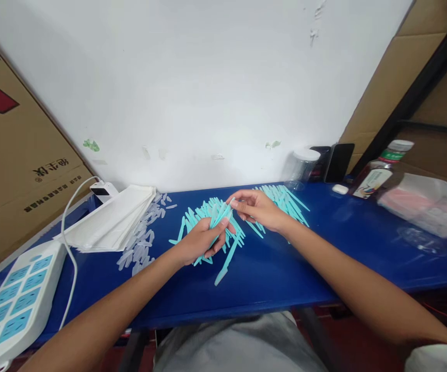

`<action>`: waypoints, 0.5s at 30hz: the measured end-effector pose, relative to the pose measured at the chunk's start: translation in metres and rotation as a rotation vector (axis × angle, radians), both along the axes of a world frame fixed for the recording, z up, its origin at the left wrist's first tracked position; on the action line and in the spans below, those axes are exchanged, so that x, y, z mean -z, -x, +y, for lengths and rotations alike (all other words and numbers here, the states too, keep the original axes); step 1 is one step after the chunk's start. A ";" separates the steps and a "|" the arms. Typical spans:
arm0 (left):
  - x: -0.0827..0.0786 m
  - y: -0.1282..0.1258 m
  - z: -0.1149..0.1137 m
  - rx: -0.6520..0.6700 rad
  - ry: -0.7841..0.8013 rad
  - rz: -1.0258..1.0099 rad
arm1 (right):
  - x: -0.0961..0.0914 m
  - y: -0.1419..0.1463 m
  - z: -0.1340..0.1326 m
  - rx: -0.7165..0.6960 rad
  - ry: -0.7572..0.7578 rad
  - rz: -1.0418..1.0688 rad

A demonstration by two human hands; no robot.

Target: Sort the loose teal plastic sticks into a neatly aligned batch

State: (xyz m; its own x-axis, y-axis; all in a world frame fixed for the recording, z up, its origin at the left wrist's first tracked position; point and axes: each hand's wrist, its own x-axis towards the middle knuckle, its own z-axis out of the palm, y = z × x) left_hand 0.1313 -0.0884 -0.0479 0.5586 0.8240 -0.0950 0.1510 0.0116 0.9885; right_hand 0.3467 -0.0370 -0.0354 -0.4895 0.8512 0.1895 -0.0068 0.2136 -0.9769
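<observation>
My left hand (204,240) is closed around a bunch of thin turquoise plastic sticks (223,219) at the middle of the blue table (277,279). My right hand (258,209) pinches the top end of one of those sticks between thumb and fingers, just right of the left hand. A loose pile of the same sticks (198,217) lies under both hands. A second, tidier row of sticks (287,199) lies behind my right hand. One single stick (225,263) lies toward the table's front edge.
A stack of white paper sleeves (111,219) and several small clear caps (142,248) lie left of the sticks. A white power strip (18,299) with its cable is at far left. Clear jar (303,165), phone (339,161), bottle (380,170) and plastic bags (428,206) are at right.
</observation>
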 end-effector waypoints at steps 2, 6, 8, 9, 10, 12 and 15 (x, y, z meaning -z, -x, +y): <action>0.001 0.000 0.001 -0.002 -0.004 0.010 | 0.001 -0.004 0.006 0.084 -0.010 0.063; 0.003 0.001 0.002 -0.037 -0.019 0.032 | -0.001 -0.021 0.025 0.358 -0.121 0.110; 0.003 0.002 0.003 -0.082 -0.015 0.041 | -0.002 -0.030 0.033 0.434 -0.194 0.039; 0.002 0.002 0.004 -0.106 -0.012 0.044 | -0.002 -0.033 0.036 0.448 -0.217 -0.009; 0.002 0.002 0.004 -0.127 -0.010 0.046 | -0.002 -0.036 0.038 0.458 -0.242 -0.059; 0.001 0.003 0.005 -0.153 -0.006 0.045 | 0.001 -0.041 0.041 0.472 -0.334 -0.186; 0.001 0.004 0.006 -0.159 -0.012 0.031 | 0.010 -0.042 0.042 0.419 -0.553 -0.545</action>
State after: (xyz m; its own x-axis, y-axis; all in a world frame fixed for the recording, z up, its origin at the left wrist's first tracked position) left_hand 0.1276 -0.0824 -0.0490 0.4183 0.9028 -0.0997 0.1787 0.0259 0.9836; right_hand 0.3882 0.0048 -0.0450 -0.3000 0.8363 0.4589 0.6148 0.5373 -0.5773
